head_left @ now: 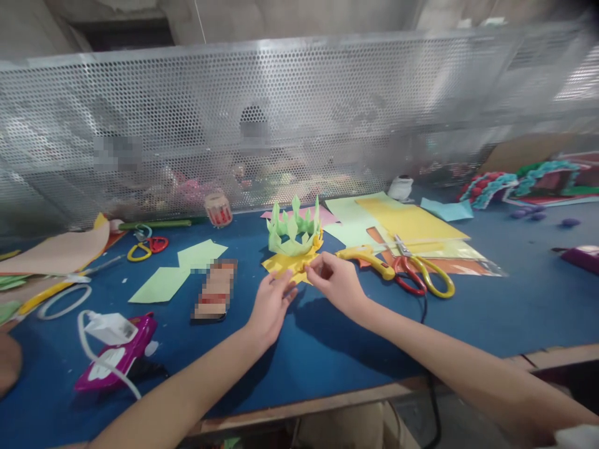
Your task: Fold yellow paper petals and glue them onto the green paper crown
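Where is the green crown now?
Near the head view's middle, the crown stands just beyond the left hand and right hand, before the pink paper.

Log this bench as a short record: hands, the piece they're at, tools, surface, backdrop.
Left hand: left hand, fingertips at the near edge of the yellow paper
Right hand: right hand, thumb and forefinger together at the same paper; exact grip unclear
Piece: green paper crown, points up, on the yellow paper
Tools at right: yellow glue gun; red-and-yellow-handled scissors
Surface: blue tabletop
Backdrop: perforated metal screen
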Motion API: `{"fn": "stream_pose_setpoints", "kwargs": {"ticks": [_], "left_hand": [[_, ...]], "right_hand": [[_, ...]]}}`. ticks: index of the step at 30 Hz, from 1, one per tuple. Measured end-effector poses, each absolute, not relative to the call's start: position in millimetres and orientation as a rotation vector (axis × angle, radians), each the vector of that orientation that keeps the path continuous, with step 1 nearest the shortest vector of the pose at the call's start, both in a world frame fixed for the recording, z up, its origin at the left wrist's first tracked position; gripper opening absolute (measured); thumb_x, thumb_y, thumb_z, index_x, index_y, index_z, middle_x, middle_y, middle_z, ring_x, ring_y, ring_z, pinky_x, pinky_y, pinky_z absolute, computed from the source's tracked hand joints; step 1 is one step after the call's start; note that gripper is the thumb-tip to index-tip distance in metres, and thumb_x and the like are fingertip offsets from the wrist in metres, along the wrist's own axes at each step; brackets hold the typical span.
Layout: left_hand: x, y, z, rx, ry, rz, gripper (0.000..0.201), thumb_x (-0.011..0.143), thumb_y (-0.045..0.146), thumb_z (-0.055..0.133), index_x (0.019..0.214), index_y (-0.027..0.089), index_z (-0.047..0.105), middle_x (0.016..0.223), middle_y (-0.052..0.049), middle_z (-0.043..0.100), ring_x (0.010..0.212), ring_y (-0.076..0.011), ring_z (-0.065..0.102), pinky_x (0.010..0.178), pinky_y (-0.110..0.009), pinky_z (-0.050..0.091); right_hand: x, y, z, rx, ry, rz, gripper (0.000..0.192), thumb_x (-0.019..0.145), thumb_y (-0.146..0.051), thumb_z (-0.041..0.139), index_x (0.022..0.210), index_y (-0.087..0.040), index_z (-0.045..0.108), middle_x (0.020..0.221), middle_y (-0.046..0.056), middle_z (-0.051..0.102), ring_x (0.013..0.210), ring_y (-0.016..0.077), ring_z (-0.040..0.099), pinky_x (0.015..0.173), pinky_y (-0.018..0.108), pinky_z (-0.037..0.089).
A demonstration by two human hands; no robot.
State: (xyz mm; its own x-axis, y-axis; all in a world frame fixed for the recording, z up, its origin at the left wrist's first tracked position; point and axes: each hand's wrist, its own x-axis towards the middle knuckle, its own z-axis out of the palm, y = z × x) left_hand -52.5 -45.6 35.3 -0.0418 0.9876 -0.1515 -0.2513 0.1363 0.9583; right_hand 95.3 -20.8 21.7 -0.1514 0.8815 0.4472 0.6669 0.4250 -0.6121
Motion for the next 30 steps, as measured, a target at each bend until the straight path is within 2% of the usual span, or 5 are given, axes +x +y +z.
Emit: {"fn": "stream_pose_setpoints", "kwargs": {"ticks": [5,10,13,16,30], "left_hand": [[-72.1,-25.0,82.3,1.498,1.328,1.346,0.038,0.084,0.024,0.053,0.121,0.018,0.042,0.122,-0.012,0.049,0.111,-0.0223,0.051,0.095,-0.039,0.042],[-87.6,37.6,129.9,2.191,1.396,0.979,0.044,0.065,0.009,0.071,0.106,0.018,0.057,0.128,-0.008,0.05,0.133,-0.0284,0.025,0.113,-0.042,0.013],[-82.6,70.4,132.0,2.402,1.428,0.6,0.026,0.075,0.02,0.07,0.1,0.015,0.061,0.117,-0.009,0.057,0.123,-0.0291,0.041,0.106,-0.05,0.028],[-67.4,85.7,123.7,2.471,1.452,0.29,0.029,0.09,0.032,0.055,0.114,0.016,0.056,0.118,-0.009,0.057,0.103,-0.022,0.058,0.088,-0.044,0.049],[-24.3,75.1,116.1,2.184,1.523,0.148,0.029,0.091,0.032,0.054,0.116,0.017,0.055,0.119,-0.009,0.057,0.101,-0.0212,0.059,0.085,-0.041,0.051]], "right_hand": [[102.5,-3.1,27.5,-1.374,-1.871,0.478,0.025,0.091,-0.035,0.054,0.105,-0.014,0.058,0.099,0.005,0.062,0.08,0.0139,0.061,0.07,0.032,0.053],[90.6,14.9,31.9,-1.396,-1.821,0.555,0.03,0.09,-0.034,0.054,0.113,-0.015,0.056,0.11,0.007,0.059,0.092,0.0177,0.06,0.078,0.037,0.052],[86.7,14.1,28.4,-1.409,-1.783,0.587,0.03,0.09,-0.035,0.054,0.113,-0.016,0.056,0.112,0.007,0.059,0.093,0.0181,0.06,0.079,0.038,0.052],[89.7,11.1,23.7,-1.425,-1.757,0.608,0.03,0.09,-0.035,0.054,0.113,-0.016,0.056,0.111,0.007,0.059,0.092,0.018,0.06,0.078,0.037,0.053],[119.9,29.2,22.3,-1.584,-1.746,0.575,0.032,0.09,-0.035,0.054,0.115,-0.015,0.055,0.114,0.008,0.058,0.095,0.0191,0.06,0.08,0.039,0.052]]}}
